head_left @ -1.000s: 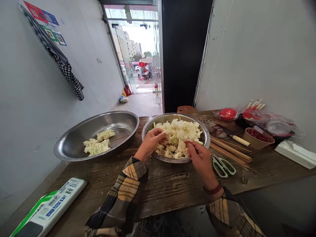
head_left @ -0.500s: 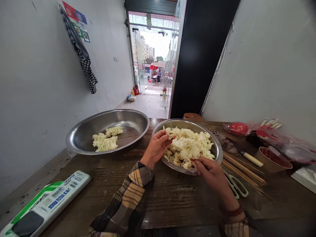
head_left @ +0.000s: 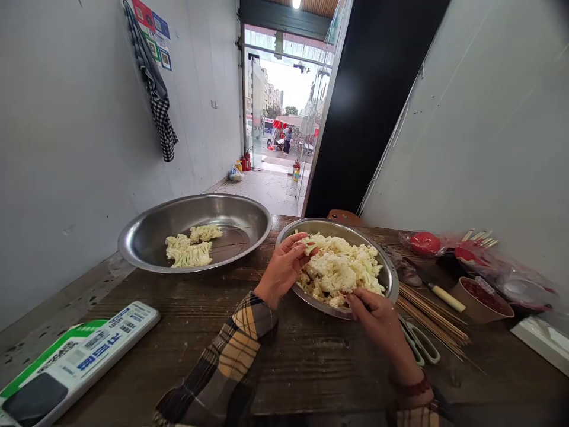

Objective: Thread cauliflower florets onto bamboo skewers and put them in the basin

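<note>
A round steel bowl (head_left: 303, 294) full of cauliflower pieces (head_left: 364, 261) stands on the wooden table. Over its left rim, my left hand (head_left: 284, 267) pinches a small pale-green cauliflower piece (head_left: 312, 244) between thumb and fingers. My right hand (head_left: 371, 311) is at the bowl's front right rim, its fingers closed at the lower edge of a large cauliflower piece (head_left: 335, 271); whatever sits between those fingertips is too small to name. To the left, a wide steel basin (head_left: 151, 228) holds a few flat cauliflower clusters (head_left: 191, 254).
Right of the bowl lie wooden skewers (head_left: 438, 320), scissors (head_left: 422, 344), a knife (head_left: 448, 298), a paper bowl of red stuff (head_left: 484, 299) and plastic-wrapped items (head_left: 424, 242). A white and green box (head_left: 98, 350) with a dark phone on it lies front left.
The camera view has shifted slightly. Both hands stay at the bowl in nearly the same pose, the left still pinching its piece.
</note>
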Demonstrator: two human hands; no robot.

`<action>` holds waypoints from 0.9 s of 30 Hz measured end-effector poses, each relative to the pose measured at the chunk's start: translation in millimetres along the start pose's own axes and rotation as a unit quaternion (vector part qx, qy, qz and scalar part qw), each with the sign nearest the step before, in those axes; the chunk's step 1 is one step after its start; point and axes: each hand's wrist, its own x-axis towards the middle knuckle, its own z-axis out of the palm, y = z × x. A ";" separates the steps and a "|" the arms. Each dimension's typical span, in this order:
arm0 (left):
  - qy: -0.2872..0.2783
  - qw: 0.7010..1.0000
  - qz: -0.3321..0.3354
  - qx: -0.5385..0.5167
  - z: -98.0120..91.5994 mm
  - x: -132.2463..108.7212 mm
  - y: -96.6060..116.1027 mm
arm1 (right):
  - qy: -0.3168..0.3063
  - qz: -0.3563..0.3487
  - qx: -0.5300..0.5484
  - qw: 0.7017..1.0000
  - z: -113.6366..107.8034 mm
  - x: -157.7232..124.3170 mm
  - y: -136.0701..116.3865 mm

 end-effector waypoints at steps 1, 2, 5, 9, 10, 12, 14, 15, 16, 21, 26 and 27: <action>-0.003 1.000 0.001 -0.002 -0.5 0.4 -0.3 | -0.004 0.001 0.003 1.000 -0.1 0.0 -0.2; -0.005 1.000 0.003 -0.003 -0.9 0.8 -0.5 | -0.007 0.001 0.005 1.000 -0.3 0.0 -0.3; -0.004 1.000 0.016 -0.008 -1.3 0.8 -0.7 | -0.010 -0.005 0.001 1.000 -0.5 -0.1 -0.2; -0.016 0.999 0.028 0.006 -0.8 -0.4 -1.8 | -0.014 -0.013 -0.010 1.000 0.0 -0.1 0.3; -0.020 0.999 0.031 0.018 -0.7 -0.6 -2.7 | -0.016 -0.012 -0.009 1.000 0.1 -0.1 0.3; -0.024 0.998 0.037 0.053 -0.7 -0.6 -5.4 | -0.019 -0.011 -0.007 1.000 0.1 -0.1 0.0; -0.015 0.995 0.041 0.095 -1.1 0.2 -8.8 | -0.021 -0.011 -0.002 1.000 -0.2 -0.2 -0.5; -0.006 0.992 0.044 0.115 -1.3 0.8 -10.4 | -0.021 -0.012 0.000 1.000 -0.5 -0.3 -0.8; 0.005 0.989 0.054 0.135 -1.5 1.5 -11.8 | -0.019 -0.011 0.001 1.000 -0.7 -0.4 -1.1; 0.067 0.947 0.171 0.264 -2.1 4.9 -13.9 | -0.019 -0.008 -0.007 1.000 -0.7 -0.4 -1.9; 0.129 0.921 0.207 0.304 -5.6 6.5 -9.9 | -0.017 0.001 0.001 1.000 -0.2 0.0 -1.6; 0.123 0.928 0.199 0.291 -5.9 6.2 -8.7 | -0.018 0.004 0.005 1.000 -0.2 -0.2 -1.5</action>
